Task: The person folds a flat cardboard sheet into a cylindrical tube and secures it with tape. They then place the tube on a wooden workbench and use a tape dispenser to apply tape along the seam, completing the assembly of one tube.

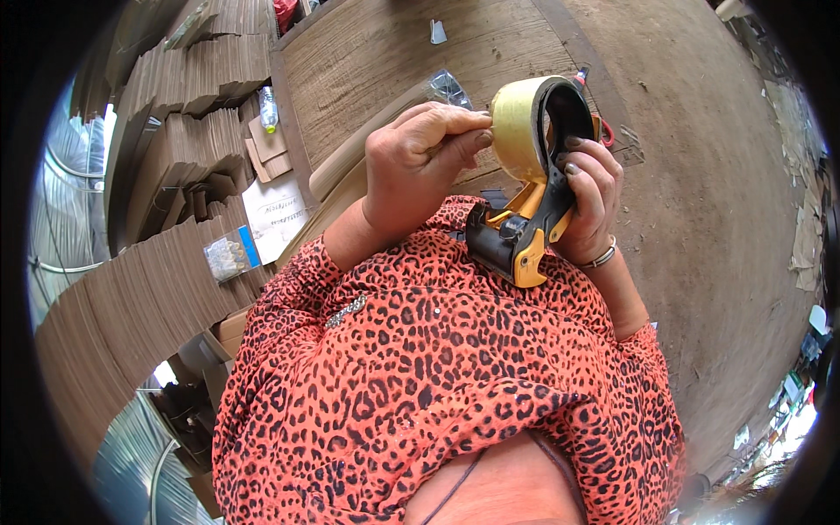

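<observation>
My right hand (591, 194) grips a yellow and black tape dispenser (528, 255), its fingers wrapped round the black frame. A wide roll of yellowish tape (516, 131) is mounted on the dispenser, uppermost and tilted. The thumb and fingers of my left hand (424, 149) are pinched together against the left side of the roll. Whatever lies between those fingertips is too small to make out. Both hands are in front of my chest, with the dispenser's black front end close to my patterned top (437, 350).
Beyond my hands is a wooden table (359, 66) bearing brown cardboard (346, 166), clear plastic (448, 87) and red-handled scissors (607, 133), partly behind the roll. Flat cardboard stacks (131, 302) line the left, with a bottle (269, 109), paper sheet (273, 219) and plastic packet (232, 254).
</observation>
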A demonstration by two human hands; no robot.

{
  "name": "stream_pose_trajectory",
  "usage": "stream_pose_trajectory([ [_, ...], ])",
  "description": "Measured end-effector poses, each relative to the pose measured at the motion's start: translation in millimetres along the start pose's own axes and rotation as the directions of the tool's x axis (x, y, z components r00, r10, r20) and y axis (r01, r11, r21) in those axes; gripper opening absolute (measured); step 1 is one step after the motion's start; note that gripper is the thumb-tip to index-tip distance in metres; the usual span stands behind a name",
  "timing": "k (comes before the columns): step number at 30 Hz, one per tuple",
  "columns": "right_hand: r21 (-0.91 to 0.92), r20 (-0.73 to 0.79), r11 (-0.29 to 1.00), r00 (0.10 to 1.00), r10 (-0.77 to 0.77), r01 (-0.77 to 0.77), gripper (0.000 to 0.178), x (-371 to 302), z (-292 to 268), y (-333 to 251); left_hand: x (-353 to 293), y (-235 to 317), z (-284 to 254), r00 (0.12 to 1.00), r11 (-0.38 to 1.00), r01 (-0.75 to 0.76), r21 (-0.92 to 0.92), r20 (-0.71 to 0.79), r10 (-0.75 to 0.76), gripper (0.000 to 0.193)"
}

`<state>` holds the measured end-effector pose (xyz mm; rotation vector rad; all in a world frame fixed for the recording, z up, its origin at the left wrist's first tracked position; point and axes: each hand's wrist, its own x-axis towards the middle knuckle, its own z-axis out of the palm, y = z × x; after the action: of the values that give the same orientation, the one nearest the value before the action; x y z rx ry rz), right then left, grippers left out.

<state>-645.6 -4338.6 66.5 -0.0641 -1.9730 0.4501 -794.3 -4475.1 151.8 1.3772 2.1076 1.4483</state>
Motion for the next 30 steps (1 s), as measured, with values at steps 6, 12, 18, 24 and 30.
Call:
stream_pose_trajectory([
  [6, 0.005, -0.001, 1.000, 1.000, -0.018, 0.018, 0.035, 1.9, 0.1, -1.1, 14.6, -3.0, -5.9, 0.920, 0.890, -0.383, 0.248, 0.017, 0.391, 0.009],
  [12, -0.002, 0.039, 0.999, 0.998, -0.043, 0.043, 0.035, 0.4, -2.2, -0.3, 13.6, 2.8, -4.0, 0.916, 0.860, -0.390, 0.328, 0.047, 0.398, 0.012],
  [18, -0.029, 0.061, 0.999, 0.997, -0.044, 0.046, 0.037, -0.6, -6.0, -2.4, 8.5, 1.3, 2.5, 0.928, 0.905, -0.359, 0.228, -0.017, 0.373, 0.013],
  [24, -0.065, 0.050, 0.997, 0.998, -0.048, 0.052, 0.038, 1.2, -7.1, -2.4, 3.8, -4.2, 2.4, 0.998, 1.000, -0.002, 0.019, 0.061, 0.001, 0.004],
  [30, -0.071, 0.036, 0.997, 0.999, -0.033, 0.035, 0.038, -2.3, -4.2, -2.0, 2.5, -2.1, 0.9, 0.931, 0.880, 0.356, -0.314, 0.202, -0.305, 0.004],
])
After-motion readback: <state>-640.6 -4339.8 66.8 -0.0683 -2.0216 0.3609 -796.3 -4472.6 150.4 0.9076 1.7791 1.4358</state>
